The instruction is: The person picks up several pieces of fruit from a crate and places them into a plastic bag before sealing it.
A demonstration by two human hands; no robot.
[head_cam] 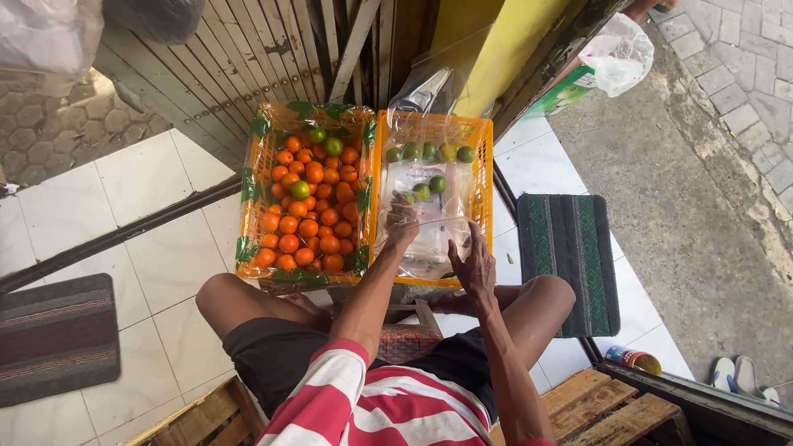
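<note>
Both hands, left hand (pixel 402 234) and right hand (pixel 474 263), grasp a crinkled clear plastic bag (pixel 429 235) over the lattice-walled orange crate (pixel 481 169) of round green limes (pixel 429 152).

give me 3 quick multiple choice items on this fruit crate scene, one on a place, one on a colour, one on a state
1. Where is the crate full of orange fruit?
A. left of the plastic-lined crate
B. stacked on top of it
C. on the green mat

2. What colour are the few fruits in the plastic-lined crate?
A. red
B. green
C. purple

3. What are the two hands doing?
A. resting on the knees
B. holding a knife
C. touching the clear plastic in the crate

Answers:
1. A, the two orange crates stand side by side, the full one on the left.
2. B, a row of green fruits lies along its far side, with a couple nearer the middle.
3. C, the left hand and the right hand are both on the clear plastic at the near end of that crate; neither holds a tool.
</note>
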